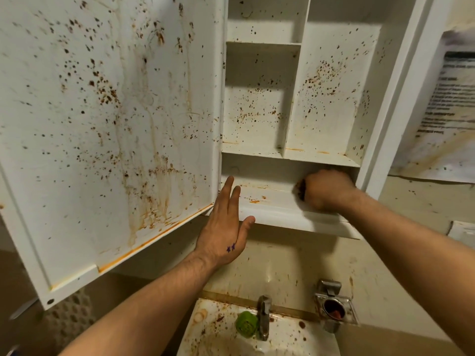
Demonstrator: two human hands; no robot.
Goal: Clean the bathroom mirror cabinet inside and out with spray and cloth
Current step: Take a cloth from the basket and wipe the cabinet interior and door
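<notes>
The white mirror cabinet (288,155) hangs above the sink, its door (108,124) swung open to the left. Brown spots and orange streaks cover the door's inner face and the compartments. My left hand (223,227) lies flat with straight fingers against the door's lower right corner and the cabinet's bottom edge. My right hand (325,190) is fisted inside the lowest compartment at its right end, gripping a dark stained cloth (300,189) that barely shows at the knuckles. No spray bottle is visible.
Below is a stained white sink (226,330) with a metal tap (264,317) and a green object (246,323) beside it. A metal holder (334,307) is fixed to the wall at right. A printed paper sheet (444,106) hangs right of the cabinet.
</notes>
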